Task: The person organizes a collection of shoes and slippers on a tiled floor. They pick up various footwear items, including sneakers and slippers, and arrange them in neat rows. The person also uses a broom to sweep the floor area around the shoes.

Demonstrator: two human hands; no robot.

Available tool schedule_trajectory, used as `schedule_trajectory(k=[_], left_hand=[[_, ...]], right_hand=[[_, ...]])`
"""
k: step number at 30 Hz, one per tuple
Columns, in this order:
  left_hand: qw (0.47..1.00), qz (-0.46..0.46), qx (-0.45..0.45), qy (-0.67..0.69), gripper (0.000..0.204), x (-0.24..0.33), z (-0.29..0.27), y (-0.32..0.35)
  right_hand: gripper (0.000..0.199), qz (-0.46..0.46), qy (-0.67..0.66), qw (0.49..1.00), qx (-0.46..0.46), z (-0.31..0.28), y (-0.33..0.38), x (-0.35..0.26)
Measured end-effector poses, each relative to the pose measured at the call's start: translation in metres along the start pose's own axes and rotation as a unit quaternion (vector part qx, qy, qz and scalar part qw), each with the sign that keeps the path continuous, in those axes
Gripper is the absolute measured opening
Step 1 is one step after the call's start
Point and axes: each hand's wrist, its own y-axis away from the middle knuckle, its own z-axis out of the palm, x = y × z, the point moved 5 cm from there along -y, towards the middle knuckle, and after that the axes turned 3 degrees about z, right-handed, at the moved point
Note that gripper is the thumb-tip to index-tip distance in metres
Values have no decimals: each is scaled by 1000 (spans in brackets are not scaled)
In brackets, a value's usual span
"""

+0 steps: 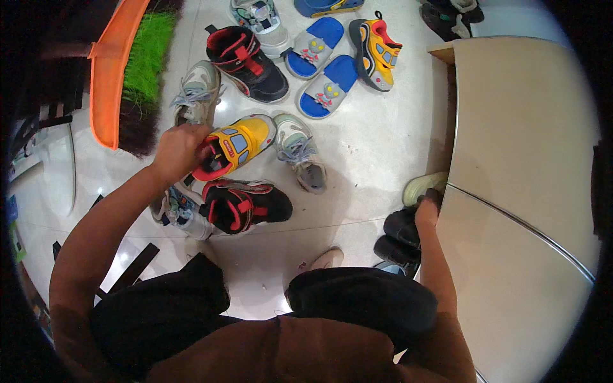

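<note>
My left hand [181,150] is closed at the heel of a grey-white lace-up sneaker [196,86]. Right against that hand lies a yellow children's shoe [246,142] with a red lining and blue window-like patches. Beside the cabinet, my right hand [428,207] reaches down with its fingers at the opening of a pale cream shoe [423,187]; the fingertips are partly hidden. Black shoes [401,235] sit just below it. The matching grey-white sneaker [299,150] stands to the right of the yellow shoe. A black-and-red high-top [255,205] lies nearer to me.
Farther off are another black-and-red high-top [249,64], blue slide sandals [327,86], a second yellow shoe [378,56] and a white patterned sneaker [263,25]. An orange broom [105,96] with green bristles stands at the left. A beige cabinet [517,127] fills the right side.
</note>
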Motion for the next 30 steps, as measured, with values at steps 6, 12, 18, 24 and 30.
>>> schedule_trajectory(k=[6, 12, 18, 24, 30], left_hand=[[999, -35, -22, 14, 23, 4, 0, -3], [1000, -12, 12, 19, 26, 7, -8, 1], [995, 33, 85, 34, 37, 16, -34, 11], [995, 35, 91, 6, 28, 11, -46, 65], [999, 24, 26, 0, 32, 20, -29, 127]], right_hand=[[13, -175, -61, 960, 208, -31, 49, -39], [10, -319, -115, 931, 136, -38, 122, -85], [14, -418, -130, 897, 58, -5, 190, -127], [19, -439, -88, 893, -38, -16, 197, -137], [23, -628, -171, 758, -36, -173, 205, -156]])
